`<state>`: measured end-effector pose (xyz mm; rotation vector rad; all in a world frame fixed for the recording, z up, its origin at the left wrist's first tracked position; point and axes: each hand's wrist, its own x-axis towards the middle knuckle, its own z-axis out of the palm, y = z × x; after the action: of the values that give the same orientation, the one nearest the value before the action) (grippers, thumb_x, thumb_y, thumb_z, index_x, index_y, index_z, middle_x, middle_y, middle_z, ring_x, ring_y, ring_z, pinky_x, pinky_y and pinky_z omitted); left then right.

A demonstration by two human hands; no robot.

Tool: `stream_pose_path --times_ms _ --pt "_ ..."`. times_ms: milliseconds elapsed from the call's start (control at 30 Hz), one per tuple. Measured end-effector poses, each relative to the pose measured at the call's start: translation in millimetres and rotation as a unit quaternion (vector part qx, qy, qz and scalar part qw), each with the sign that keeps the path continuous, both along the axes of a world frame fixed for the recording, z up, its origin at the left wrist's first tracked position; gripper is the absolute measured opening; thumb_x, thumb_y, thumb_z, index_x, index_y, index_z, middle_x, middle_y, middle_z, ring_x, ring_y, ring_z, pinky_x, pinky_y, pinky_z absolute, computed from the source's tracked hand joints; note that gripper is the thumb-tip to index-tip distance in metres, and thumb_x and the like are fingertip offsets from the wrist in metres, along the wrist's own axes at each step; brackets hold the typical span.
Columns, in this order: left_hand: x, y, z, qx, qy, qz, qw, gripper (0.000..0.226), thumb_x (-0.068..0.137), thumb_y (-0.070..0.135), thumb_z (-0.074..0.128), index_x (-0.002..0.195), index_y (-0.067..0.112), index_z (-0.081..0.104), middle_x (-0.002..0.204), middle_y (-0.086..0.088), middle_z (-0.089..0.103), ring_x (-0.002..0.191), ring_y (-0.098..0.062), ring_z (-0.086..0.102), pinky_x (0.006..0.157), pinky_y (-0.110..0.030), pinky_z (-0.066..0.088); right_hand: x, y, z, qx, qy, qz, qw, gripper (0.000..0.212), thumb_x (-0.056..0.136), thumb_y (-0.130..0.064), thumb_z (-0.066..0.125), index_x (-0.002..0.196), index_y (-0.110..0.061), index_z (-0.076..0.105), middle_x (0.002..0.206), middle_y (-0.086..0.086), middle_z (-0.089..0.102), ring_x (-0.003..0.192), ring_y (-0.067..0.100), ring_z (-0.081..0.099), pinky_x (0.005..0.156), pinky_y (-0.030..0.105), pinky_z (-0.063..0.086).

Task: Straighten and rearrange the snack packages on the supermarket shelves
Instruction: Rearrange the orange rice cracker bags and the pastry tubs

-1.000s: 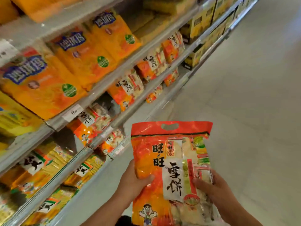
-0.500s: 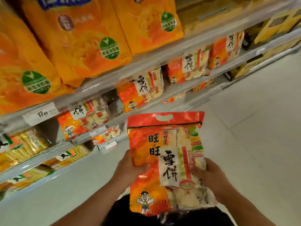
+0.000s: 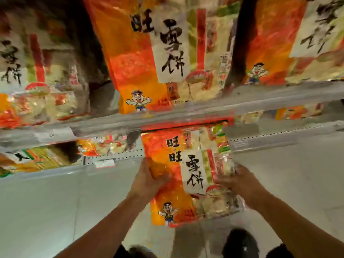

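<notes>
I hold an orange-and-red rice cracker bag (image 3: 178,164) upright in front of the shelves. My left hand (image 3: 149,179) grips its left edge, thumb on the front. My right hand (image 3: 240,181) grips its right edge. The bag's red top edge lies just under the front rail of a shelf (image 3: 186,114). On that shelf stand matching bags: one at centre (image 3: 145,58), one at left (image 3: 37,75) and one at right (image 3: 290,43).
Below the rail, a lower shelf (image 3: 279,138) holds more snack packs, with orange ones (image 3: 104,146) and yellow-green ones (image 3: 33,161) at the left. A price tag (image 3: 104,162) hangs on its edge. Pale floor (image 3: 55,211) spreads below; my dark shoes (image 3: 240,243) show at the bottom.
The view has swung in close and square to the shelves. The held bag has come forward, and its top now sits just beneath the shelf rail. Both hands keep their grip.
</notes>
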<state>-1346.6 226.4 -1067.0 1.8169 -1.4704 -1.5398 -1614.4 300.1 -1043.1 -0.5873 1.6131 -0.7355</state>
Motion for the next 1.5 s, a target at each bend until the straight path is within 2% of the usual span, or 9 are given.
stream_pose_path --times_ms 133,433,567,867,1000,1133,1267,1333,1500 --pt "-4.1 -55.3 -74.1 -0.099 -0.005 0.006 0.995 0.081 0.062 0.011 0.091 0.122 0.018 0.037 0.082 0.011 0.065 0.072 0.004 0.064 0.06 -0.015 0.051 -0.5 -64.6 -62.1 -0.089 0.052 0.029 0.994 0.032 0.077 0.004 0.077 0.082 -0.02 0.055 0.063 -0.02 0.069 0.056 -0.014 0.062 0.051 0.004 0.046" --pt "-3.6 -150.4 -119.0 -0.298 -0.094 0.046 0.949 0.087 0.064 0.035 0.089 0.132 0.022 0.036 0.094 0.025 0.05 0.089 -0.011 0.056 0.072 -0.023 0.044 -7.1 -166.1 -134.7 -0.229 0.253 0.058 0.938 0.054 0.071 -0.032 0.085 0.116 -0.02 0.058 0.104 -0.007 0.071 0.094 0.011 0.067 0.083 0.026 0.052" --pt "-17.4 -183.0 -115.3 -0.333 -0.109 0.053 0.935 0.085 0.072 0.028 0.086 0.138 0.016 0.034 0.114 0.007 0.055 0.095 -0.016 0.057 0.069 -0.01 0.04 1.1 -202.2 -139.3 -0.222 0.288 -0.002 0.931 0.042 0.071 -0.035 0.085 0.102 -0.028 0.057 0.084 -0.02 0.061 0.073 -0.005 0.055 0.058 0.017 0.044" --pt "-21.4 -197.6 -139.0 -0.301 -0.18 0.008 0.936 0.097 0.083 0.027 0.076 0.155 0.02 0.011 0.149 -0.007 0.039 0.133 -0.028 0.044 0.108 -0.04 0.038 7.0 -222.6 -180.5 -0.159 0.24 -0.033 0.957 0.051 0.07 -0.039 0.085 0.108 -0.022 0.056 0.094 -0.008 0.064 0.083 0.016 0.061 0.062 0.027 0.049" --pt "-25.7 -199.5 -132.4 -0.262 -0.192 0.002 0.946 0.097 0.086 0.024 0.073 0.155 0.018 0.006 0.15 -0.008 0.035 0.133 -0.03 0.043 0.108 -0.043 0.04 13.1 -221.5 -182.5 -0.164 0.261 -0.044 0.95 0.037 0.072 -0.042 0.083 0.076 -0.033 0.047 0.075 -0.019 0.055 0.064 0.004 0.053 0.048 0.019 0.036" --pt "-31.6 -192.0 -124.1 -0.23 -0.236 0.005 0.944 0.099 0.088 0.035 0.067 0.155 0.015 -0.003 0.149 -0.017 0.028 0.129 -0.041 0.043 0.104 -0.051 0.043 17.8 -221.7 -184.6 -0.142 0.282 -0.022 0.949 0.048 0.078 -0.047 0.075 0.1 -0.022 0.04 0.093 -0.004 0.06 0.071 0.009 0.055 0.053 0.023 0.04" --pt "-27.6 -158.1 -94.1 -0.24 -0.288 -0.012 0.927 0.069 0.089 0.041 0.062 0.143 0.007 0.035 0.123 -0.017 0.052 0.11 -0.028 0.055 0.092 -0.043 0.048 16.5 -200.9 -158.3 -0.151 0.299 -0.004 0.942 0.063 0.082 -0.041 0.072 0.129 -0.018 0.037 0.12 0.002 0.053 0.094 0.018 0.063 0.078 0.037 0.057" --pt "-18.6 -120.3 -56.2 -0.221 -0.215 -0.052 0.95 0.037 0.091 0.029 0.063 0.124 0.014 0.059 0.108 -0.004 0.065 0.095 -0.017 0.059 0.086 -0.032 0.048 15.2 -167.0 -128.4 -0.169 0.268 -0.008 0.949 0.065 0.087 -0.032 0.071 0.141 -0.02 0.037 0.124 -0.007 0.047 0.08 0.001 0.064 0.066 0.019 0.055" --pt "7.2 -22.4 110.0 -0.139 -0.151 -0.102 0.973 0.014 0.09 0.011 0.063 0.08 0.02 0.069 0.075 0.004 0.07 0.073 -0.019 0.066 0.075 -0.032 0.053 0.9 -42.4 20.1 -0.118 0.163 -0.025 0.979 0.019 0.09 -0.016 0.067 0.106 -0.025 0.067 0.077 -0.01 0.071 0.067 0.012 0.064 0.059 0.029 0.055"
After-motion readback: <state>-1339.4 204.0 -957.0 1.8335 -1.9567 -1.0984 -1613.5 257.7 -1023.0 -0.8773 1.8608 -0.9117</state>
